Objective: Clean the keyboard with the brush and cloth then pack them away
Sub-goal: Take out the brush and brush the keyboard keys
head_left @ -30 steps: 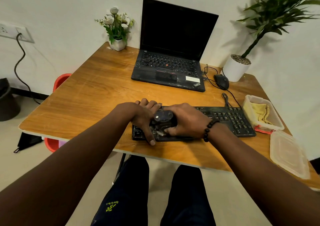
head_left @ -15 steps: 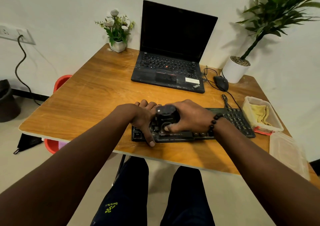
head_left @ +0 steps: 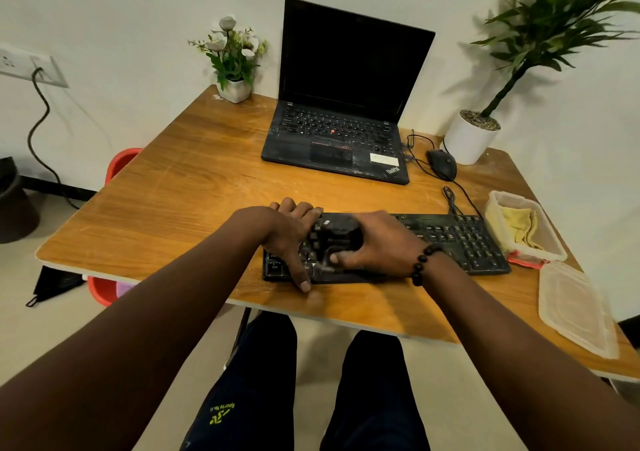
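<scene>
Plain off-white wall [head_left: 138,18] is running behind a wooden desk [head_left: 180,201] — light is glaring warm off its top. A wall socket [head_left: 31,70] is sitting left, with a black cable [head_left: 40,128] hanging down toward the pale floor [head_left: 41,329].

Black keyboard [head_left: 460,239], seemingly black blurred brush [head_left: 341,234], yellow cloth [head_left: 519,225], orange-brown wood-grain table [head_left: 180,208].

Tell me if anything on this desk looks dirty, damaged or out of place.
The laptop has whitish dust smeared over its palm rest, and similar dust streaks the table. The container stands open, its lid lying beside it. Nothing looks broken.
</scene>
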A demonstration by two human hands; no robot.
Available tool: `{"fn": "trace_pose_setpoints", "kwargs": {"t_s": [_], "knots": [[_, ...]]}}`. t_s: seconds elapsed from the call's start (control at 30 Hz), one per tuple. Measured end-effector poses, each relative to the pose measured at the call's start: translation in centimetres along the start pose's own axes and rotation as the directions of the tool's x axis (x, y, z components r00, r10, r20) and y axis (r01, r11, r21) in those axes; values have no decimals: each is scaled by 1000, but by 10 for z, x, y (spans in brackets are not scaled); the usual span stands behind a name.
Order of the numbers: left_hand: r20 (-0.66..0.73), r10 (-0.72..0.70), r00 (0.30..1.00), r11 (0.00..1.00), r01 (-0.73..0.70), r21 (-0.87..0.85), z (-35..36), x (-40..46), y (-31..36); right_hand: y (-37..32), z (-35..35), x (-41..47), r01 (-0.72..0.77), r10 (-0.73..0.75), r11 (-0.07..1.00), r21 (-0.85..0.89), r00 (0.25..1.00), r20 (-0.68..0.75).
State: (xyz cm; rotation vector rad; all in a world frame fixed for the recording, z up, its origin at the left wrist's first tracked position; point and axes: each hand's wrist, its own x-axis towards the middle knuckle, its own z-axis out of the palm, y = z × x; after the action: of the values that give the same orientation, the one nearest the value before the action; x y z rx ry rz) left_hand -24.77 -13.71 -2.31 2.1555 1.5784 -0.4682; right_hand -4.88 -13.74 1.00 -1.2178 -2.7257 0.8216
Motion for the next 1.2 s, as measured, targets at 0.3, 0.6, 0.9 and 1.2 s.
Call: {"fn": "trace_pose_setpoints", "kwargs": {"t_s": [0.3,0.6,0.9,1.2], "knots": [[23,-14,1000,1000,13,9,0,3,-1,25,-13,-5,-92,92,996,-7,994,-52],[19,-10,1000,1000,10,22,-4,3,1,31,-13,-5,-101,101,995,8,986,-136],[38,-31,999,999,30,44,-6,8,2,42,-13,-12,-107,104,994,-1,968,-226],[37,-27,999,999,27,24,-4,8,0,41,-10,0,-141,131,990,-10,944,-302]]}}
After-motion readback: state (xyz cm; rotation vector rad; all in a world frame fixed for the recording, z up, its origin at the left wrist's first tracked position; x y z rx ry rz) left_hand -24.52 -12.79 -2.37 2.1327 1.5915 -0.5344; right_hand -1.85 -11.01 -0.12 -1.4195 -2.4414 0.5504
